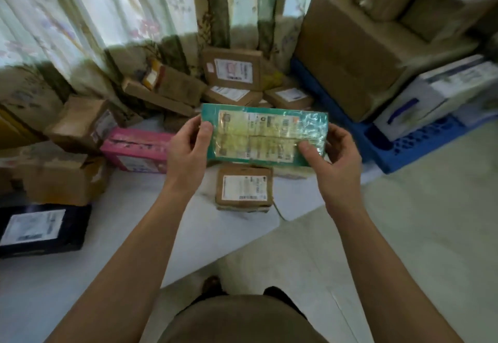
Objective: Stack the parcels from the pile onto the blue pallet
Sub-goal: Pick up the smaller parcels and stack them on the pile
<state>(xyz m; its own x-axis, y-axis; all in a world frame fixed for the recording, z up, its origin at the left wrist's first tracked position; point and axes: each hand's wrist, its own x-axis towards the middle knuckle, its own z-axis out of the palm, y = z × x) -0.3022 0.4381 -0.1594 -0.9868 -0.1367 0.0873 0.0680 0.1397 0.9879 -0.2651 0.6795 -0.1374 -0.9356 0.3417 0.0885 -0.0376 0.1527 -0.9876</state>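
Teal and tape-wrapped, the parcel [262,134] hangs above the pile [215,86], my left hand [186,151] and right hand [334,154] pinching its short ends. I judge it light, stiff, slippery; end grips suit it toward the blue pallet [415,143].

Pale floral curtains [113,11] across the back, glowing with daylight from behind, darker olive band along the hem. Light greenish floor [420,235] to the right; white sheet [129,235] spread over the floor at left.
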